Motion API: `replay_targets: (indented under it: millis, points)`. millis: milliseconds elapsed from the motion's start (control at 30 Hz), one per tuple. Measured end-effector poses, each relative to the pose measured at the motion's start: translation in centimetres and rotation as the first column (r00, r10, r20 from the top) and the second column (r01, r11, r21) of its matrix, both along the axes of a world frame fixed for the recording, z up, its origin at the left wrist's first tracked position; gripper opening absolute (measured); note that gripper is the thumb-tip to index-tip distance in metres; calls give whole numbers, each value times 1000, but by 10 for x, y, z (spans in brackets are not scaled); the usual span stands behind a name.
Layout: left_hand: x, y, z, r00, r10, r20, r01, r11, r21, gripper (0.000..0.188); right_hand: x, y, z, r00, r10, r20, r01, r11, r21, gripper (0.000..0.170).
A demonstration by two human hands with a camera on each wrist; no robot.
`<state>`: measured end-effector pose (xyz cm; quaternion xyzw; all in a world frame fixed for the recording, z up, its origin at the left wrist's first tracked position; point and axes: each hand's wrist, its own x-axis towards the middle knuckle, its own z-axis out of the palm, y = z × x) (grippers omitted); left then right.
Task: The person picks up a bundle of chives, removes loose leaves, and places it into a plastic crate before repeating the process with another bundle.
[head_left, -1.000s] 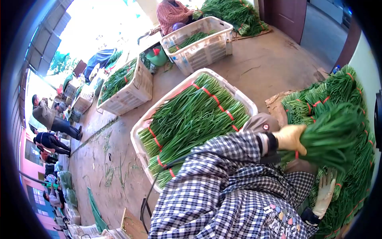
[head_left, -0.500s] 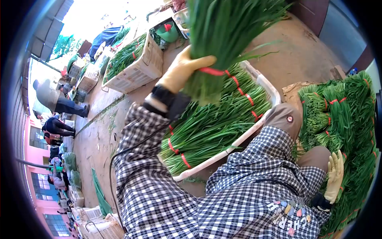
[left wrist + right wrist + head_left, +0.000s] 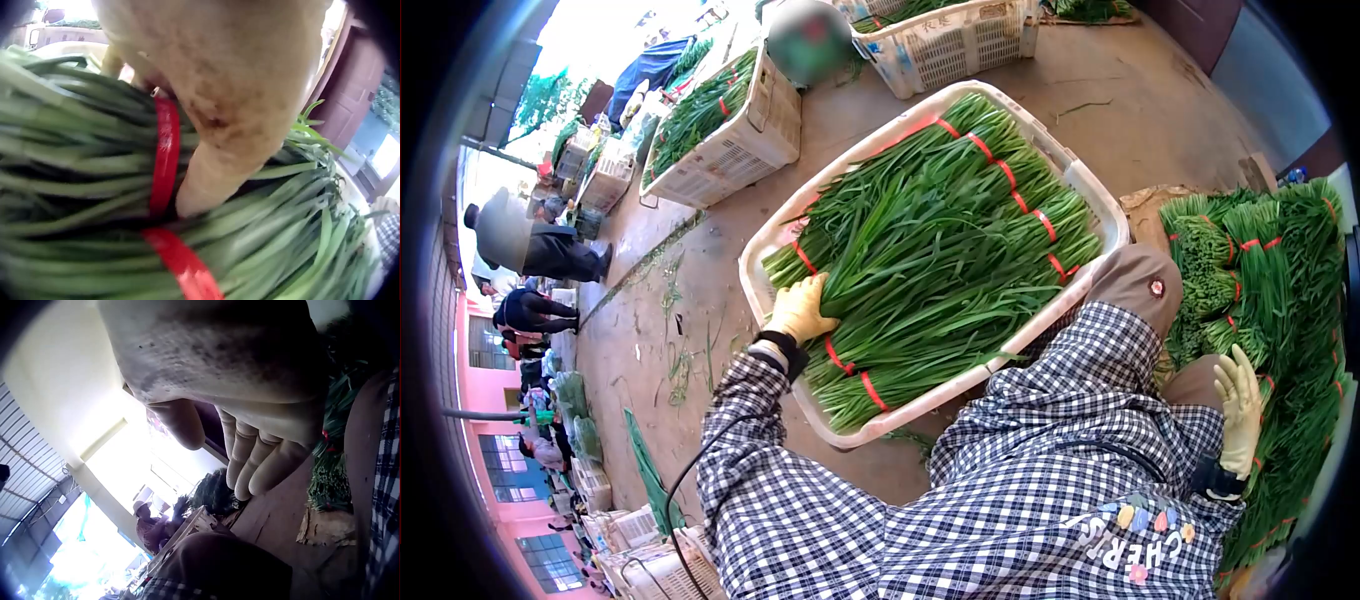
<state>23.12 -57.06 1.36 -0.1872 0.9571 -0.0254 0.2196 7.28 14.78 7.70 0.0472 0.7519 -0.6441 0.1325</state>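
Observation:
A bundle of garlic chives point(image 3: 890, 225), long flat green leaves, lies on other bundles in the white plastic crate point(image 3: 1115, 215). My left hand point(image 3: 802, 308), in a pale yellow glove, grips this bundle at its stem end, by the crate's left side. In the left wrist view, the thumb point(image 3: 215, 181) presses in beside a red tie band point(image 3: 165, 156). The far fingers are mostly hidden behind the hand. My right hand point(image 3: 1238, 410), gloved too, is held up empty beside my knee with its fingers extended, near the stacked chives point(image 3: 1290, 330) on the right.
Another crate of chives point(image 3: 730, 150) stands at the upper left, and a further white crate point(image 3: 950, 50) at the top. My bent knee point(image 3: 1135, 280) is close to the near crate's right edge. Cardboard point(image 3: 1150, 215) lies under the stack. Several people are in the background.
My left hand carried a chive bundle from the right-hand stack, up and across to the left, and set it down in the crate. My right hand stayed by the knee.

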Motion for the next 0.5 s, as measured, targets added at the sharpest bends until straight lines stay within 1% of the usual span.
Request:
replay_targets:
  millis: [33,100,167,200,233,300,367,400,433,467,500]
  points:
    - [-5,-5,3,999,-23,44,23,1000,6,104,-4,0,-3,1000,-7,25,7,1000,-4,58]
    - [-6,-15,-11,992,80,-95,-53,964,262,105,-6,-1,-7,1000,-16,24,16,1000,-14,57]
    - [-4,-19,-33,969,95,-229,-14,942,335,102,-5,-9,0,999,6,42,-7,1000,9,56]
    - [-2,-15,-34,966,49,-255,28,956,292,98,-6,-9,-1,999,14,37,-14,1000,11,55]
    - [-2,-6,-25,980,64,-186,-10,960,281,96,-5,-8,-1,999,-8,32,7,1000,21,55]
    - [6,4,-26,983,18,-184,38,953,300,91,-6,-7,-2,1000,-1,30,0,1000,15,59]
    - [8,9,-38,980,0,-201,40,980,194,86,-6,-9,1,997,-60,52,60,998,4,59]
    - [7,5,-50,984,4,-179,29,983,182,83,-3,-19,8,999,-46,12,46,999,-14,57]
    - [5,-1,-56,988,16,-155,16,979,204,83,-2,-25,17,998,-48,-42,47,999,-24,54]
    - [7,-10,-66,980,-27,-198,67,978,200,83,-3,-25,22,997,-62,-36,62,998,-13,52]
    - [4,-10,-59,991,30,-127,6,962,274,84,-4,-20,23,996,-90,-28,90,996,2,49]
